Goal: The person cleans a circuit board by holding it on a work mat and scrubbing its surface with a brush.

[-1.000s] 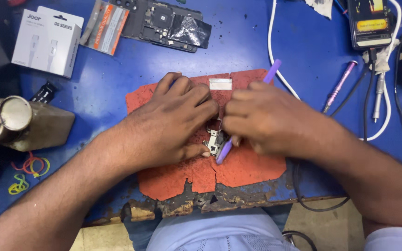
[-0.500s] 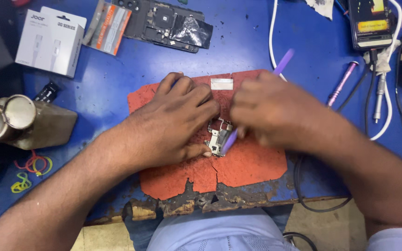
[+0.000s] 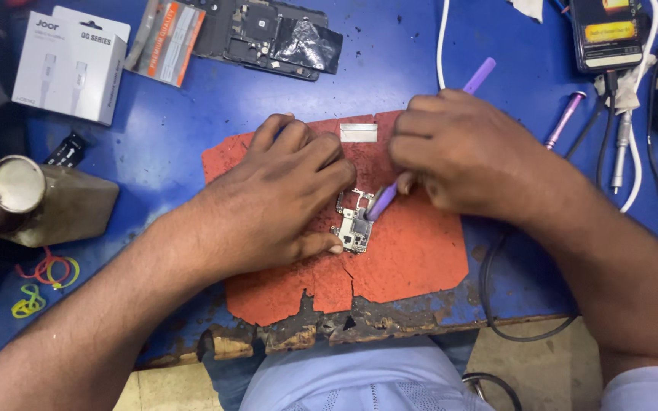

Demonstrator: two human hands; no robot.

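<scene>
Head view: circuit board [image 3: 353,226] pinned under left hand [image 3: 283,202], beside right hand [image 3: 462,156].

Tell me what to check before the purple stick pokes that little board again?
1. Left hand pins the small circuit board on the red mat: ok, fingers and thumb rest at its edge.
2. Right hand has a firm grip on the purple tool: ok, fist closed around it.
3. Tool tip sits on the board: ok, it meets the top right part.
4. Which tiny part the tip touches: cannot tell, too small.
5. Mat in good shape: not ok, front edge is cracked and burnt.
6. White cable away from the board: ok, it lies behind the hand.
</scene>
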